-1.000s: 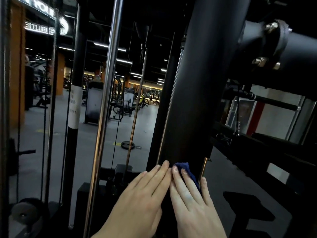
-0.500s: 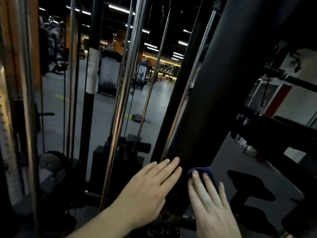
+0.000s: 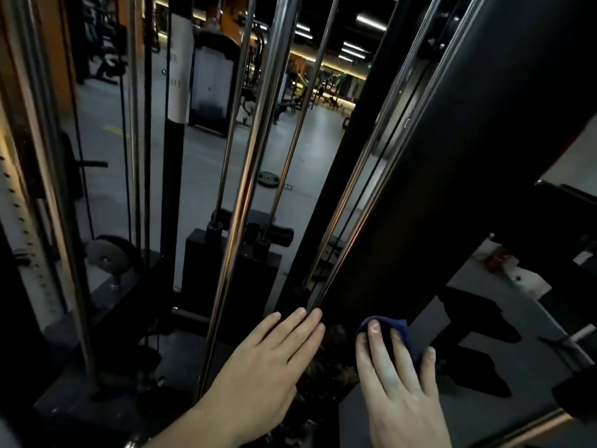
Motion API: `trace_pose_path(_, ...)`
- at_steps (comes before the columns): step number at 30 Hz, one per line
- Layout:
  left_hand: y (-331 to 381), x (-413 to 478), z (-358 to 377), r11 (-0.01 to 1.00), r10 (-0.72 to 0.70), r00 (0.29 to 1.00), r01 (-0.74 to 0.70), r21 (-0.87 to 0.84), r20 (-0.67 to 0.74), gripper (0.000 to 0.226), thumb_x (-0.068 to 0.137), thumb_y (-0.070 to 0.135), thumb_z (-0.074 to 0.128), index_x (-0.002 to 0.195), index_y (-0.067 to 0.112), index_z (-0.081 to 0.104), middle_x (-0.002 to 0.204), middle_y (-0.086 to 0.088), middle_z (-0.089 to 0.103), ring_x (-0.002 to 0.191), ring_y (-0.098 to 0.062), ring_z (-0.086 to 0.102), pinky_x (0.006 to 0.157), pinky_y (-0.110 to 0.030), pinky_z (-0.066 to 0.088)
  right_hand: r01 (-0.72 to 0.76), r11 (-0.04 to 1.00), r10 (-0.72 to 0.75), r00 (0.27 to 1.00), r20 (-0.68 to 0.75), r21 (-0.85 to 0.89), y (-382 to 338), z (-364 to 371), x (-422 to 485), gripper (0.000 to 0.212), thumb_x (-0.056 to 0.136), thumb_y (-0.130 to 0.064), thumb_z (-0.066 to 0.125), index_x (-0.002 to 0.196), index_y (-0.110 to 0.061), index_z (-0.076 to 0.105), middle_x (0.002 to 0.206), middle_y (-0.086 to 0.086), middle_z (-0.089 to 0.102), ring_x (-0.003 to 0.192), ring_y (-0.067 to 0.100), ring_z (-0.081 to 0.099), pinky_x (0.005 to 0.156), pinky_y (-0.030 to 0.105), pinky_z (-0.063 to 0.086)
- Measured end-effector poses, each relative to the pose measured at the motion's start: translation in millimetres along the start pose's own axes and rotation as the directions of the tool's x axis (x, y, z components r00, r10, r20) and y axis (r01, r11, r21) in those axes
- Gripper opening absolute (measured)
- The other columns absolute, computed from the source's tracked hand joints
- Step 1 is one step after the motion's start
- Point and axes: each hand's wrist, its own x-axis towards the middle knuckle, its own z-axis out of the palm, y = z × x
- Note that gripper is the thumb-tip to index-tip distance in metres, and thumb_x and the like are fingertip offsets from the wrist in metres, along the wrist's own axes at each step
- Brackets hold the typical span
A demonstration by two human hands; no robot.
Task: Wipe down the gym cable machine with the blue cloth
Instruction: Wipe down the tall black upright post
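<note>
The cable machine's wide black upright column [image 3: 452, 176] slants across the right half of the head view. My right hand [image 3: 399, 383] lies flat on its lower part and presses the blue cloth [image 3: 402, 328] against it; only a dark blue edge of the cloth shows above and beside my fingers. My left hand [image 3: 271, 363] rests flat beside it, fingers together and extended, fingertips touching the column's left edge near a chrome guide rod [image 3: 345, 253]. It holds nothing.
More chrome guide rods [image 3: 245, 202] and thin cables run up the middle. A black weight stack [image 3: 232, 270] stands behind them. A perforated upright [image 3: 19, 202] is at the far left. The gym floor with a loose weight plate [image 3: 269, 178] lies beyond.
Both hands have slid down the column, the right one carrying the cloth, and have drawn apart. The view has tilted downward, so the machine's base and weight stack show more.
</note>
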Motion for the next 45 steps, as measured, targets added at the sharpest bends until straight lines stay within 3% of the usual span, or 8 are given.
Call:
trace_pose_path(6,4.9,-2.8,32.6,0.999,-0.015,1.000,0.014,-0.044,-0.020,0.080,0.086,0.028,0.048,0.162,0.010,0.033,0.173,-0.009,0.020,0.157,-0.026,0.026,0.119,-0.047,0.024,0.057,0.997,-0.059,0.997,-0.043,-0.047,-6.1,12.1,6.4,0.048,0.111,-0.017,0.016,0.151,-0.018,0.042,0.166,0.003,0.025,0.139,0.028,0.040,0.116,0.061,0.019)
trace_pose_path(12,0.5,-22.1,50.3,0.998,-0.048,0.998,0.045,-0.047,-0.045,0.079,0.084,0.021,0.046,0.160,0.008,0.036,0.172,-0.010,0.024,0.157,-0.027,0.027,0.118,-0.048,0.027,0.188,0.981,-0.188,0.982,-0.009,-0.046,15.7,13.9,-7.2,0.048,0.112,-0.023,0.014,0.155,-0.025,0.034,0.171,-0.003,0.013,0.147,0.023,0.023,0.111,0.063,0.022)
trace_pose_path(20,2.6,-14.0,58.0,0.999,0.039,0.982,-0.036,0.021,-0.183,0.079,0.093,0.029,0.048,0.166,0.012,0.022,0.175,-0.009,0.013,0.160,-0.025,0.017,0.123,-0.047,0.021,0.328,0.943,-0.331,0.940,-0.081,-0.047,20.7,29.9,2.8,0.048,0.111,-0.020,0.022,0.155,-0.015,0.041,0.167,0.007,0.027,0.158,0.023,0.007,0.123,0.061,0.007)
trace_pose_path(31,-16.7,-25.3,116.9,0.947,0.187,0.891,-0.053,0.316,-0.412,0.075,0.096,0.034,0.045,0.164,0.009,0.026,0.174,-0.010,0.016,0.159,-0.028,0.021,0.125,-0.051,0.023,0.415,0.890,-0.454,0.844,-0.285,-0.190,42.3,57.3,-2.6,0.049,0.110,-0.010,0.021,0.151,-0.005,0.046,0.162,0.016,0.036,0.153,0.037,0.028,0.115,0.063,0.035)
trace_pose_path(34,-18.3,-34.8,131.7,0.921,0.231,0.879,-0.060,0.386,-0.416,0.075,0.097,0.034,0.046,0.165,0.010,0.026,0.174,-0.009,0.017,0.159,-0.027,0.020,0.124,-0.052,0.023,0.415,0.876,-0.479,0.808,-0.342,-0.246,45.1,64.2,-2.1,0.046,0.108,-0.004,0.031,0.151,-0.004,0.047,0.161,0.017,0.037,0.151,0.038,0.031,0.113,0.062,0.038)
trace_pose_path(37,-12.9,-36.4,134.0,0.932,0.223,0.878,-0.066,0.355,-0.424,0.075,0.095,0.033,0.049,0.164,0.010,0.029,0.173,-0.009,0.019,0.158,-0.028,0.023,0.123,-0.052,0.025,0.355,0.899,-0.433,0.812,-0.392,-0.258,42.8,69.2,-5.1,0.049,0.105,-0.003,0.033,0.151,-0.007,0.048,0.161,0.014,0.038,0.152,0.035,0.030,0.118,0.068,0.024)
trace_pose_path(43,-39.5,-61.8,119.7,0.858,0.266,0.913,-0.077,0.508,-0.310,0.076,0.095,0.037,0.046,0.163,0.007,0.030,0.172,-0.013,0.021,0.157,-0.031,0.026,0.122,-0.051,0.024,0.362,0.891,-0.440,0.837,-0.327,-0.273,39.0,62.4,-11.7,0.057,0.097,-0.005,0.034,0.153,-0.008,0.044,0.163,0.014,0.035,0.153,0.034,0.026,0.118,0.071,0.020)
trace_pose_path(45,-50.1,-70.2,116.2,0.810,0.311,0.918,-0.119,0.575,-0.248,0.075,0.096,0.039,0.044,0.163,0.007,0.030,0.171,-0.014,0.024,0.156,-0.031,0.028,0.122,-0.051,0.022,0.338,0.899,-0.420,0.848,-0.323,-0.279,31.9,60.2,-16.0,0.060,0.093,-0.001,0.044,0.153,-0.008,0.044,0.163,0.013,0.036,0.153,0.033,0.027,0.117,0.071,0.022)
